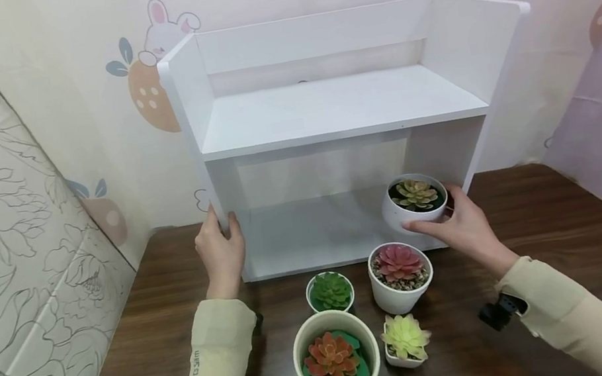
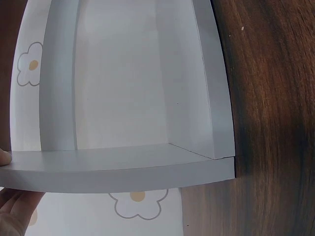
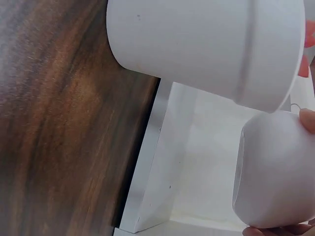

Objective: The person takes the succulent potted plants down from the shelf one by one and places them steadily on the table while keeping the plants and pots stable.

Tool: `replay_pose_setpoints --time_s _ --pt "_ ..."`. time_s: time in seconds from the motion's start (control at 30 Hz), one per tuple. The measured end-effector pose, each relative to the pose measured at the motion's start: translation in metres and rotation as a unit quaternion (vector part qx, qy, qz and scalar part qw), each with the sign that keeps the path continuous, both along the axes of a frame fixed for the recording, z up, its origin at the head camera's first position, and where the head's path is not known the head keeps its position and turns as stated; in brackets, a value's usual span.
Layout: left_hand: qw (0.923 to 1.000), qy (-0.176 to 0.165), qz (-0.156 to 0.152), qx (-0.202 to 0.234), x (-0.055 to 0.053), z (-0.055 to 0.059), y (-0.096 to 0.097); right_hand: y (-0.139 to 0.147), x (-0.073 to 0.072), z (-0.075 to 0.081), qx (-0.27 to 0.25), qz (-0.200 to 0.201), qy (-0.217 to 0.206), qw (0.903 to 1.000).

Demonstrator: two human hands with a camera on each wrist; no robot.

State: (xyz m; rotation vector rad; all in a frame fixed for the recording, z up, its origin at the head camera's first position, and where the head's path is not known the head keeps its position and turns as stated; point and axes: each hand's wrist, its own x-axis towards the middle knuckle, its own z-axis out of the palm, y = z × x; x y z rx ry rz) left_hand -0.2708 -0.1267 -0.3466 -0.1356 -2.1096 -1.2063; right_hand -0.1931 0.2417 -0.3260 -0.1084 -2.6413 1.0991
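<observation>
My left hand (image 1: pixel 222 253) grips the front edge of the left side panel of a white two-tier shelf (image 1: pixel 341 107); in the left wrist view its thumb and fingers lie on either side of the panel (image 2: pixel 118 179). At the lower right opening of the shelf, my right hand (image 1: pixel 465 229) holds a rounded white pot with a yellowish-green succulent (image 1: pixel 414 195), tilted a little. The right wrist view shows this rounded pot (image 3: pixel 275 169) above the shelf's lower board, with fingertips around it. Just in front stands a white pot with a pink succulent (image 1: pixel 400 271).
Nearer on the dark wooden table (image 1: pixel 142 350) stand a small green succulent (image 1: pixel 330 290), a larger cream pot with a red-orange succulent (image 1: pixel 337 366) and a small pot with a yellow-green succulent (image 1: pixel 405 339). A patterned wall covering (image 1: pixel 101 116) hangs behind the shelf.
</observation>
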Motion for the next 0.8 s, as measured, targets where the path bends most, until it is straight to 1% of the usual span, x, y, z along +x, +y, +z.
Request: replay_pose_setpoints --time_s 0.17,0.37,0.53,0.8 --pt "1.0 0.001 -0.003 0.004 0.0 0.0 0.0 0.004 0.01 0.003 0.003 -0.003 0.002 1.0" --pt "1.0 0.0 -0.008 0.006 0.001 0.0 0.0 0.008 0.023 0.004 0.026 -0.009 0.0 0.9996" --pt "0.9999 -0.003 -0.011 0.006 0.002 0.0 0.001 0.011 0.033 0.005 0.026 -0.009 -0.004 0.9996" --pt "0.9999 -0.002 -0.009 0.009 0.002 0.0 0.001 0.017 0.049 0.007 0.034 -0.011 0.016 0.9992"
